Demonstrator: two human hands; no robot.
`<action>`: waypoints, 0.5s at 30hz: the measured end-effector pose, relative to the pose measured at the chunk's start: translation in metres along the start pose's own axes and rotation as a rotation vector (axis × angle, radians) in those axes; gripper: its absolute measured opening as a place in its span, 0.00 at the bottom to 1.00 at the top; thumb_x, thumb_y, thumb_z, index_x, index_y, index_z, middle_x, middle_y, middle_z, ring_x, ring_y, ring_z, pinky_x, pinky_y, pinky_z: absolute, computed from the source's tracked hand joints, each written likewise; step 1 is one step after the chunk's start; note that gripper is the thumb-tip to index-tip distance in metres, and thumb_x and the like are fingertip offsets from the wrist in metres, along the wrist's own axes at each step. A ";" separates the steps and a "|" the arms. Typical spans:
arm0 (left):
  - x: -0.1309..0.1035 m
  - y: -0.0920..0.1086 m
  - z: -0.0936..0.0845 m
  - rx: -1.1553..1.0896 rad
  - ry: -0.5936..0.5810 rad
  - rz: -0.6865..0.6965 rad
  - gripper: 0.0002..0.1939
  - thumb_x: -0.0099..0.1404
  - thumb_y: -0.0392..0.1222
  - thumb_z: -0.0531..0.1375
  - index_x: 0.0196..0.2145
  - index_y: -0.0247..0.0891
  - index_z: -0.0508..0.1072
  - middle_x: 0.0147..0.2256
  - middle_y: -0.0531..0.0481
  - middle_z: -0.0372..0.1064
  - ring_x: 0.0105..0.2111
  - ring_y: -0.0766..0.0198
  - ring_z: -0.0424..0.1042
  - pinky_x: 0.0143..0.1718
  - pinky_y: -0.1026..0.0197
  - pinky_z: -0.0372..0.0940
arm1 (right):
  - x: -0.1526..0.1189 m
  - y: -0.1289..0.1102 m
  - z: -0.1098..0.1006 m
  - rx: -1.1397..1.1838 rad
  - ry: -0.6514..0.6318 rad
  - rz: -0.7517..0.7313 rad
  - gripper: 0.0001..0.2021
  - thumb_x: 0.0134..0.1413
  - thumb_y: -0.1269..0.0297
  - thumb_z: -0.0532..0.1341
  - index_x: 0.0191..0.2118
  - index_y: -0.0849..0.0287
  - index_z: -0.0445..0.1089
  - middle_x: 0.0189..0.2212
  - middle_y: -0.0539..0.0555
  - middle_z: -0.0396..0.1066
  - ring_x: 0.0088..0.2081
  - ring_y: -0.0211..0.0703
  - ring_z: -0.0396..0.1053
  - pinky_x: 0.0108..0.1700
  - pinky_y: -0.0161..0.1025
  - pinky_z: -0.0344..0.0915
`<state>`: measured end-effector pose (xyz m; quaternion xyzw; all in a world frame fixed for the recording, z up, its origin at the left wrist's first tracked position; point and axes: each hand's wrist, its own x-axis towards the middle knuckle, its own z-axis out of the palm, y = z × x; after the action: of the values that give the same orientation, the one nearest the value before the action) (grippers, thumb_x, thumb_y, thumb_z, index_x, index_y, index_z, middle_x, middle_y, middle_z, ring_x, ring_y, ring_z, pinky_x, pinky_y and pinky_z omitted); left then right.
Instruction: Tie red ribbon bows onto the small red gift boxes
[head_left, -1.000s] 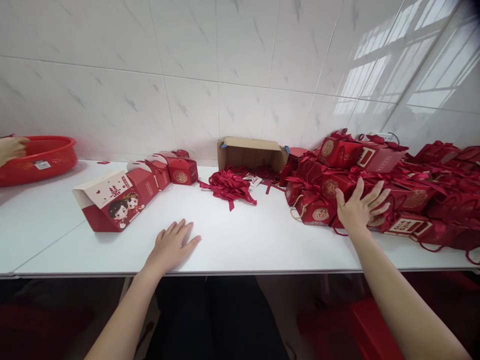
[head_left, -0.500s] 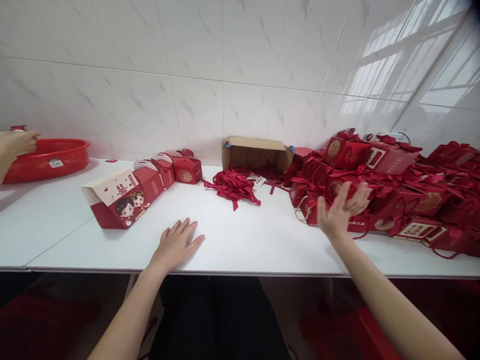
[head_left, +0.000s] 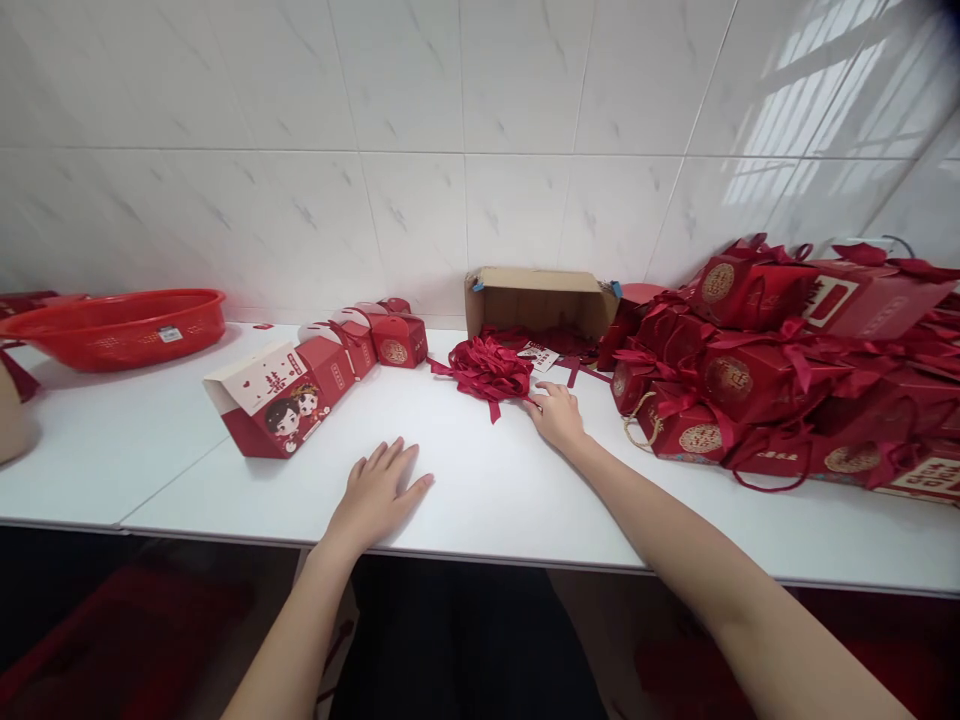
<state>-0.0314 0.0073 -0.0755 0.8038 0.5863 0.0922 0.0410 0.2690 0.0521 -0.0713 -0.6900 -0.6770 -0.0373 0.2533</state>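
My left hand [head_left: 379, 495] lies flat on the white table [head_left: 465, 500] near its front edge, fingers spread and holding nothing. My right hand [head_left: 556, 412] is at the right edge of a heap of dark red ribbons [head_left: 489, 370], thumb and fingertips closed on a ribbon end there. Left of the ribbons a row of red gift boxes [head_left: 328, 368] runs back toward the wall. Its front box [head_left: 270, 405] has a cream flap and two cartoon figures.
Behind the ribbons a cardboard box [head_left: 544, 275] lies open toward me, with more ribbon inside. Ribbon-tied red boxes [head_left: 772, 380] are piled high at the right. At the left stands a red plastic basket [head_left: 127, 330]. Part of another person's arm [head_left: 11, 410] shows at the left edge.
My right hand has moved left from in front of the piled boxes to the ribbon heap. My left hand stays flat on the table. The view has shifted, and the other person's hand has left the basket.
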 end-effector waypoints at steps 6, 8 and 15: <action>0.002 -0.005 0.005 -0.059 0.054 0.008 0.32 0.62 0.61 0.47 0.58 0.40 0.59 0.62 0.43 0.49 0.63 0.48 0.45 0.60 0.43 0.43 | -0.028 -0.040 -0.017 0.209 0.105 -0.552 0.13 0.60 0.63 0.53 0.33 0.61 0.74 0.36 0.57 0.73 0.39 0.45 0.67 0.42 0.42 0.61; 0.000 -0.003 0.005 -0.108 0.111 0.042 0.32 0.61 0.59 0.50 0.58 0.40 0.59 0.61 0.42 0.52 0.62 0.47 0.47 0.59 0.42 0.45 | -0.036 -0.056 -0.023 0.277 0.054 -0.773 0.12 0.59 0.64 0.53 0.35 0.61 0.73 0.33 0.56 0.72 0.36 0.43 0.67 0.39 0.40 0.62; -0.001 0.044 -0.016 -0.672 0.252 0.290 0.28 0.60 0.46 0.56 0.57 0.40 0.57 0.57 0.43 0.58 0.57 0.54 0.57 0.56 0.52 0.55 | -0.031 -0.122 -0.074 0.677 -0.280 -1.025 0.10 0.59 0.69 0.53 0.37 0.61 0.71 0.34 0.55 0.73 0.35 0.38 0.69 0.38 0.36 0.65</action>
<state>0.0060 -0.0081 -0.0529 0.8024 0.4040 0.3822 0.2163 0.1723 -0.0114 0.0176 -0.1577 -0.9228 0.1531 0.3164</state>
